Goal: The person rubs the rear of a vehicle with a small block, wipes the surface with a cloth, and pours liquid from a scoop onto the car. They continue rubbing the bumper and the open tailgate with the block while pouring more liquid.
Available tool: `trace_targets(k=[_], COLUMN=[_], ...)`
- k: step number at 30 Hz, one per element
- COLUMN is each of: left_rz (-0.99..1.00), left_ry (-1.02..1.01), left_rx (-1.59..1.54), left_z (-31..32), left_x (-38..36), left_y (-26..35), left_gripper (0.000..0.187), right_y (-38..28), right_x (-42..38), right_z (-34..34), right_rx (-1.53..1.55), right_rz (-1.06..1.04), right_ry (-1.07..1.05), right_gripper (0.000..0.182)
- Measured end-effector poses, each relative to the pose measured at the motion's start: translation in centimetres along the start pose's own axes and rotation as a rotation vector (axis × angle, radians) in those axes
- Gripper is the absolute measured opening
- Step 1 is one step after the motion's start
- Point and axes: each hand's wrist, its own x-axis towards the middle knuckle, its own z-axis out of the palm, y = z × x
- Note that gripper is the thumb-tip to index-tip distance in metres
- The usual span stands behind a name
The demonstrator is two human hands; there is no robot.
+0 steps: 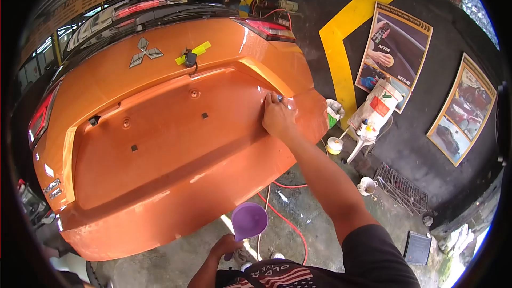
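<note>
An orange car tailgate [160, 144] fills the left and middle of the head view, its recessed panel dull and its upper part glossy. My right hand [278, 115] presses at the right end of the recess, fingers bent together; a small bluish bit shows by the fingertips, too small to name. Low in the view, my left hand [226, 245] is wrapped round the handle of a purple dipper [249, 221], held below the bumper. Yellow tape [201, 48] and a black part sit on the tailgate beside the three-diamond emblem [144, 53].
A red hose [290, 224] runs over the concrete floor. At right stand a white sack [377, 105], a yellow-white pot [334, 145], a white mug [367, 186], a wire rack [401, 188] and a dark flat tray [417, 248]. Posters [394, 48] hang on the black wall.
</note>
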Motion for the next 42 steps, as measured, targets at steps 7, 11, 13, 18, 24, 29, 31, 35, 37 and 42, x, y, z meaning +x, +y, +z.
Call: trace_targets(k=[7, 11, 13, 18, 24, 29, 31, 35, 37, 42], left_rz=[-0.029, 0.103, 0.072, 0.042, 0.101, 0.07, 0.091, 0.04, 0.047, 0.093], left_ry=[-0.018, 0.01, 0.05, 0.004, -0.001, -0.016, -0.006, -0.006, -0.038, -0.008], left_rx=[0.047, 0.002, 0.041, 0.029, 0.037, 0.016, 0.04, 0.052, 0.07, 0.019], left_z=[-0.2, -0.2, 0.2, -0.2, 0.7, 1.0, 1.1, 0.8, 0.2, 0.8], left_x=[-0.1, 1.0, 0.3, 0.1, 0.7, 1.1, 1.4, 2.0, 1.5, 2.8], left_y=[-0.5, -1.6, -1.3, -0.9, -1.8, -2.0, -2.1, -0.9, -0.4, -0.6], left_gripper=[0.042, 0.042, 0.043, 0.041, 0.037, 0.037, 0.038, 0.037, 0.037, 0.037], right_y=[0.2, -0.4, -0.1, -0.2, -0.4, 0.1, -0.9, -0.1, -0.2, -0.1], right_x=[0.6, -0.6, 0.8, 0.9, 0.9, 1.6, 0.3, 1.1, 0.6, -0.1], right_z=[0.6, 0.9, 0.0, 0.8, -0.4, -0.7, 0.5, -0.8, -0.1, -0.4], right_rx=[-0.014, -0.1, -0.023, -0.121, 0.061, 0.026, -0.039, -0.01, 0.075, 0.024], right_rz=[-0.002, -0.051, -0.006, -0.034, 0.063, 0.073, 0.026, 0.003, 0.062, 0.0], right_ry=[0.011, 0.034, 0.016, 0.094, -0.113, -0.089, -0.06, -0.059, -0.087, -0.064], right_gripper=[0.063, 0.063, 0.063, 0.064, 0.056, 0.057, 0.057, 0.064, 0.064, 0.059])
